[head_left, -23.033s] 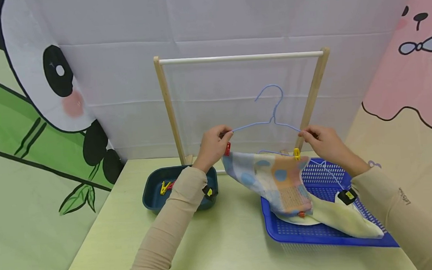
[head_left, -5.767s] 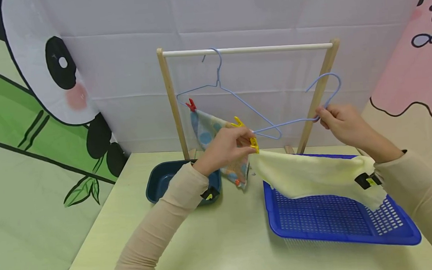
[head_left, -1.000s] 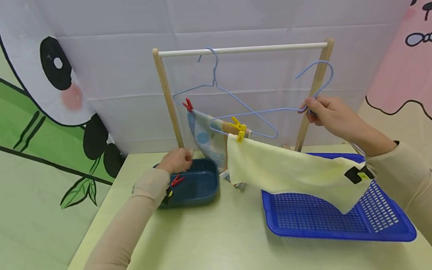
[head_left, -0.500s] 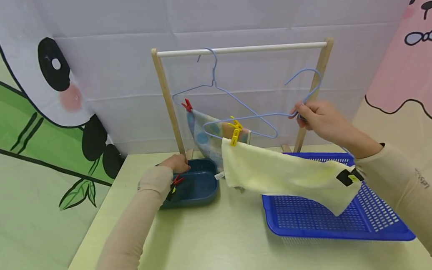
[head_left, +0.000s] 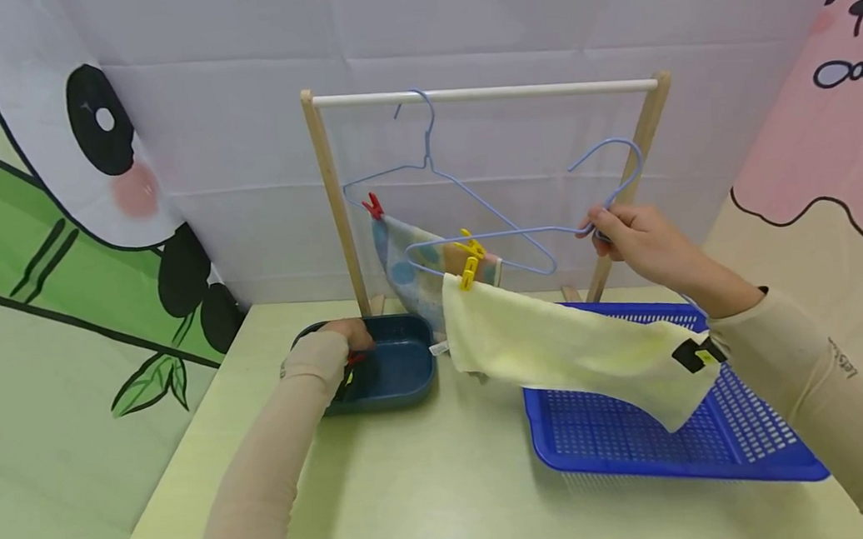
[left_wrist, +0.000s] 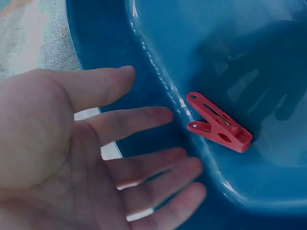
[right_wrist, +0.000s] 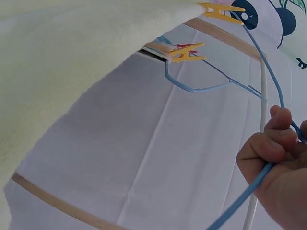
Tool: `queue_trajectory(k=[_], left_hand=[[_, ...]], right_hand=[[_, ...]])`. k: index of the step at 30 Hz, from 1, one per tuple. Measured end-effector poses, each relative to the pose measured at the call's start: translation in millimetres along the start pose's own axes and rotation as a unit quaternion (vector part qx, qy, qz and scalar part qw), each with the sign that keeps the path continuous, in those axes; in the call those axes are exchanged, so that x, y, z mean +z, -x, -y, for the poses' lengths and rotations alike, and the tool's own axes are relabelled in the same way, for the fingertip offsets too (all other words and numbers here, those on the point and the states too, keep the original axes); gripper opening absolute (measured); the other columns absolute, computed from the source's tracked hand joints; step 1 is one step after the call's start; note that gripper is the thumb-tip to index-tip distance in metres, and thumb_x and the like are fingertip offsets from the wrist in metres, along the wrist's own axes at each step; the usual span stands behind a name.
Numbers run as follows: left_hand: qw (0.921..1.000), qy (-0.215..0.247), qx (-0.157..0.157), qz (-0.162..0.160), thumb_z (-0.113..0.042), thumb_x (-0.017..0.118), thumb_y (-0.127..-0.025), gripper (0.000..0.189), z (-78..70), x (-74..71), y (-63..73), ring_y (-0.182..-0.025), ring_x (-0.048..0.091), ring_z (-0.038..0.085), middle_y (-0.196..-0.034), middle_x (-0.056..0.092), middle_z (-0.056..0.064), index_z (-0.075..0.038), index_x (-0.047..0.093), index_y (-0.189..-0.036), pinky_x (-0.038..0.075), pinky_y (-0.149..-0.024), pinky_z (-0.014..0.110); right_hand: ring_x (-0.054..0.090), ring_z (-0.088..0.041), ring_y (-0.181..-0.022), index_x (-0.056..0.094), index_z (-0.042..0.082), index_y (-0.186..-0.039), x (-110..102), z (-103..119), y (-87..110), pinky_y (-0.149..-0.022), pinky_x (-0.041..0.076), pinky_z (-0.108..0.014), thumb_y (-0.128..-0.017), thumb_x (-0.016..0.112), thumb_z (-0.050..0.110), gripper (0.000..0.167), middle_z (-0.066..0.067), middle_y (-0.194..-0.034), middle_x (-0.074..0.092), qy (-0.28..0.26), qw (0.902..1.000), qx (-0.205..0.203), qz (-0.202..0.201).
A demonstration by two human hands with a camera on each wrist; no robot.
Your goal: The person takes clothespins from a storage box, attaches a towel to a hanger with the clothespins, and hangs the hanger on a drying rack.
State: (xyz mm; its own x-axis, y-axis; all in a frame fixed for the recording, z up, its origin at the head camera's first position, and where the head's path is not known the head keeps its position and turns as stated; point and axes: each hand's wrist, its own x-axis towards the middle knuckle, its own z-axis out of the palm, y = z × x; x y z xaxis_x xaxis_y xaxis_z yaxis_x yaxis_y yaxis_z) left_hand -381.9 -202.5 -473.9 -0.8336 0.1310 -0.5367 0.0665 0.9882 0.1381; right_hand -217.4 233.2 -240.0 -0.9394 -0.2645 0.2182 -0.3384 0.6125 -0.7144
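Head view first: where do we log the items?

We log the yellow cloth (head_left: 564, 344) at four o'clock, appearing above the blue basket (head_left: 678, 470), with a yellow clip (head_left: 468, 273) fixing its ten-o'clock corner to the blue hanger (right_wrist: 241, 198). The red clip (left_wrist: 221, 127) lies inside the dark tub (head_left: 391, 401), at seven o'clock.

How do we rate their handling?

We judge the cloth light, limp and soft, best taken by its upper edge. The hanger looks thin, smooth and stiff; we think it could swivel in a loose pinch, so we favour the base of the hook. The red clip seems light and hard; we recommend its splayed ends, which point to nine and ten o'clock in the left wrist view.

And the hands?

We find them well apart. The right hand (head_left: 643, 242), at three o'clock, pinches the hanger at the base of its hook, fingers curled round the wire. The left hand (left_wrist: 76, 153), at eight o'clock, extends spread fingers at the tub; it holds nothing, and its fingertips appear just beside the red clip, not touching.

Does it touch the tub?

We cannot tell.
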Motion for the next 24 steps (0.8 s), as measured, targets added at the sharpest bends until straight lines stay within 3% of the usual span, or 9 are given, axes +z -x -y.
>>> queue_trajectory(k=[2,4,6,8,15,21,24], left_hand=[[0.9994,0.015,-0.027,0.011,-0.039,0.050,-0.095,0.049,-19.8,-9.9,36.6,-0.093,0.055,0.029,-0.109,0.059,0.016,0.003,0.061,-0.117,0.046,-0.083,0.043],[0.9994,0.018,-0.028,0.009,-0.034,0.045,-0.096,0.047,-32.0,-16.0,65.4,-0.094,0.055,0.028,-0.109,0.058,0.018,0.005,0.059,-0.117,0.046,-0.084,0.040],[0.9989,0.030,-0.031,0.015,-0.033,0.043,-0.097,0.047,-38.9,-19.1,83.4,-0.090,0.054,0.026,-0.108,0.058,0.018,0.005,0.058,-0.119,0.046,-0.081,0.036],[0.9980,0.042,-0.041,0.024,-0.033,0.042,-0.098,0.047,-42.0,-20.7,91.1,-0.086,0.053,0.023,-0.105,0.058,0.015,0.004,0.057,-0.121,0.045,-0.077,0.033],[0.9968,0.053,-0.052,0.030,-0.034,0.044,-0.096,0.042,-40.1,-19.5,84.2,-0.071,0.050,0.018,-0.084,0.056,0.007,0.000,0.062,-0.112,0.043,-0.068,0.029],[0.9948,0.073,-0.065,0.029,-0.038,0.047,-0.094,0.043,-37.1,-17.1,78.1,-0.073,0.053,0.022,-0.084,0.057,0.008,-0.001,0.066,-0.104,0.045,-0.069,0.034],[0.9963,0.059,-0.053,0.034,-0.036,0.046,-0.095,0.041,-35.3,-15.0,74.1,-0.074,0.052,0.022,-0.085,0.056,0.008,-0.001,0.066,-0.101,0.044,-0.068,0.033]], right_hand=[[0.047,-0.022,-0.073,0.064,-0.001,-0.106,-0.2,0.4,0.1,-0.066,0.041,-0.026,-0.102,0.034,0.041,0.051,-0.011,-0.080,0.055,0.000,1.0000,0.002,0.000],[0.047,-0.022,-0.074,0.064,-0.001,-0.106,-0.4,0.5,0.0,-0.065,0.040,-0.026,-0.102,0.034,0.041,0.051,-0.011,-0.080,0.055,0.005,1.0000,0.000,0.001],[0.046,-0.021,-0.073,0.064,-0.001,-0.105,-0.4,0.1,-0.3,-0.064,0.039,-0.027,-0.103,0.033,0.040,0.051,-0.012,-0.081,0.055,0.009,0.9999,-0.006,0.007],[0.044,-0.020,-0.069,0.064,-0.001,-0.104,0.1,-0.3,-0.2,-0.061,0.037,-0.028,-0.103,0.033,0.038,0.050,-0.013,-0.080,0.055,0.010,0.9998,-0.012,0.011],[0.043,-0.019,-0.068,0.063,-0.002,-0.104,0.5,-1.9,0.4,-0.059,0.035,-0.028,-0.104,0.032,0.037,0.049,-0.014,-0.081,0.053,-0.004,0.9996,-0.016,0.023],[0.044,-0.020,-0.070,0.063,-0.003,-0.108,0.4,-0.9,3.1,-0.062,0.037,-0.028,-0.103,0.032,0.038,0.051,-0.011,-0.081,0.053,-0.013,0.9993,-0.006,0.035],[0.043,-0.019,-0.068,0.062,-0.004,-0.109,1.3,0.6,4.0,-0.064,0.038,-0.028,-0.104,0.032,0.036,0.050,-0.011,-0.081,0.052,-0.022,0.9986,-0.005,0.047]])
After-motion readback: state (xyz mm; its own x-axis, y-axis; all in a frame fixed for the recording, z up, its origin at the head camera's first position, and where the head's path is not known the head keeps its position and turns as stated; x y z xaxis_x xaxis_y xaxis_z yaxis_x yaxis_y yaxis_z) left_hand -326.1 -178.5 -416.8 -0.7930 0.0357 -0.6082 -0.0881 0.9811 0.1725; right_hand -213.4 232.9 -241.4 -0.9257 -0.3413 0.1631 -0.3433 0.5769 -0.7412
